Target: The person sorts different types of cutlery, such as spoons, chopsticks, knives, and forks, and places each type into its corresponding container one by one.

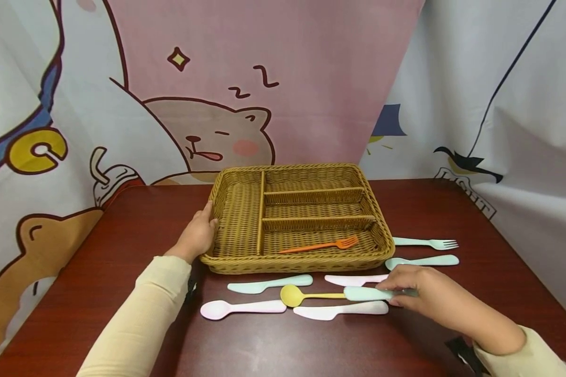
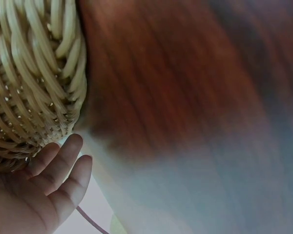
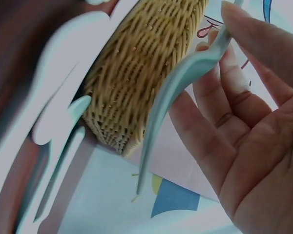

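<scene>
My left hand (image 1: pixel 197 236) rests against the left side of a woven basket tray (image 1: pixel 297 265); in the left wrist view its fingers (image 2: pixel 63 168) lie fairly straight by the weave. My right hand (image 1: pixel 422 288) pinches a mint-green utensil (image 1: pixel 365 294) between thumb and fingers, over the row of cutlery. The right wrist view shows its curved end (image 3: pixel 161 114) side-on; spoon or fork, I cannot tell. Around it lie a yellow spoon (image 1: pixel 291 296), a white knife (image 1: pixel 341 310), a pink knife (image 1: pixel 339 280) and a mint spoon (image 1: pixel 429 261). An orange fork (image 1: pixel 320 244) lies in the tray's front right compartment.
Farther left on the dark red table (image 1: pixel 137 225) are a mint knife (image 1: pixel 271 283) and a pale pink spoon (image 1: pixel 242 308). A mint fork (image 1: pixel 424 242) lies by the tray's right side, its handle end hidden. Printed curtains (image 1: pixel 311 89) enclose the table's back and sides.
</scene>
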Motion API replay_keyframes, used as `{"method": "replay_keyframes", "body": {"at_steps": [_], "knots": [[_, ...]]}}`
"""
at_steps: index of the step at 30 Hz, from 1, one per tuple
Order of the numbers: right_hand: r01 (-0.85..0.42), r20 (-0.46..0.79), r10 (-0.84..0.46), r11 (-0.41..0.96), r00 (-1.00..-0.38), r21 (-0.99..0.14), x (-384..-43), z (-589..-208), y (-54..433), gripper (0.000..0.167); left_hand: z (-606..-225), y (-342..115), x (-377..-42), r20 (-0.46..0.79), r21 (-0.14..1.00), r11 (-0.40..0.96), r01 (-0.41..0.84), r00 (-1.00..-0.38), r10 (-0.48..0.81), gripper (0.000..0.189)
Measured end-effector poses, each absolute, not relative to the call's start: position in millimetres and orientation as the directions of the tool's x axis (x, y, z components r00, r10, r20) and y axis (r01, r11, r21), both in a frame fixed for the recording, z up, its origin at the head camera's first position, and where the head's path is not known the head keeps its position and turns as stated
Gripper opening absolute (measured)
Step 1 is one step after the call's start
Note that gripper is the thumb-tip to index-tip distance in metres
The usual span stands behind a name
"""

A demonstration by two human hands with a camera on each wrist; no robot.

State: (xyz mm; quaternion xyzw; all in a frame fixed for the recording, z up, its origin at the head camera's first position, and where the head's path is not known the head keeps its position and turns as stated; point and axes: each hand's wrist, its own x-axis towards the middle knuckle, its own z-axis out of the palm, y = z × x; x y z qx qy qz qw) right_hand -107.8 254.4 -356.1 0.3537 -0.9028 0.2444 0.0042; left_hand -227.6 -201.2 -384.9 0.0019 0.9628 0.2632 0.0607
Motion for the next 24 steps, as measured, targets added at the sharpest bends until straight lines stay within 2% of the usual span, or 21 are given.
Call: {"method": "replay_keyframes", "body": {"at_steps": [3,6,12,24], "knots": [[-0.58,0.106,-0.605,0.677,-0.789,-0.453,-111,-348,251,0.027,-386,-202,-227,-0.117,0.505,0.863,-0.029,-0.992,0.035,0.059],[-0.558,0.078,-0.592,0.697,-0.802,-0.45,-115,-341,248,0.026,-386,-202,-227,-0.119,0.502,0.865,-0.028,-0.992,0.037,0.059],[-0.616,0.159,-0.611,0.675,-0.775,-0.407,-124,-328,243,0.028,-386,-203,-227,-0.132,0.508,0.86,-0.035,-0.99,0.038,0.059],[-0.619,0.225,-0.583,0.674,-0.781,-0.403,-142,-311,235,0.031,-384,-203,-227,-0.133,0.513,0.858,-0.029,-0.99,0.046,0.059]]}}
